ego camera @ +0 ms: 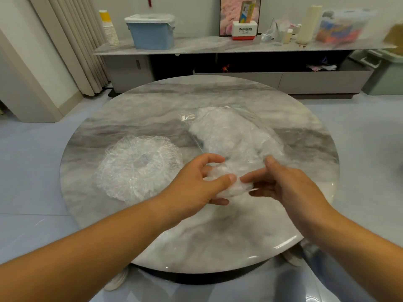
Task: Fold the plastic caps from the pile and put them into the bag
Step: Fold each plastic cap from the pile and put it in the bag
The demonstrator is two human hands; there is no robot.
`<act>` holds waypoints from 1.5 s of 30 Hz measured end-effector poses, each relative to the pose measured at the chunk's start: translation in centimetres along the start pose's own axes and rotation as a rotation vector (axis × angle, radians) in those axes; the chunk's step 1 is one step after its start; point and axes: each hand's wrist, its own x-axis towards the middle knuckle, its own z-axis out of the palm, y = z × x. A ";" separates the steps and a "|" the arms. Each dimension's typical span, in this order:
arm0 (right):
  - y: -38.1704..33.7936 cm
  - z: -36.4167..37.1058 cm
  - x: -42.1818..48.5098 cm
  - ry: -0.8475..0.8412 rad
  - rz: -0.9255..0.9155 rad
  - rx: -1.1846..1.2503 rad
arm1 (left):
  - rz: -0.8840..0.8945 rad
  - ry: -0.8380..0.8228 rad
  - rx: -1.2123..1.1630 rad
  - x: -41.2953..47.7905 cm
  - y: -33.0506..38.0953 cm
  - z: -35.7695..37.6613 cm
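Observation:
A pile of clear crinkled plastic caps point(137, 165) lies spread flat on the left half of the round marble table point(218, 240). A transparent bag point(231, 131) stuffed with folded caps lies at the table's middle right, its mouth toward me. Just in front of that mouth, a small folded cap point(233, 186) is held between both hands. My left hand point(196, 186) grips it with thumb and curled fingers. My right hand point(281, 182) pinches its right end, with the thumb up by the bag's opening.
Behind the table runs a low marble-topped cabinet point(196, 46) carrying a blue lidded box point(152, 33), stacked paper cups point(109, 29), a Panasonic box point(244, 30) and assorted clutter. Curtains point(72, 40) hang at the left. A pale green bin point(388, 75) stands at the right.

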 end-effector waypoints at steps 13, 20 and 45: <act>0.5 -7.3 4.1 0.263 0.180 0.017 | 0.266 -0.105 1.154 3.5 -1.6 4.1; -0.1 -6.4 4.8 0.173 0.250 0.294 | 0.136 -0.070 1.211 3.9 -2.4 3.6; 0.4 0.3 10.1 -0.207 0.373 0.779 | 0.265 -0.216 0.937 4.8 -3.2 1.9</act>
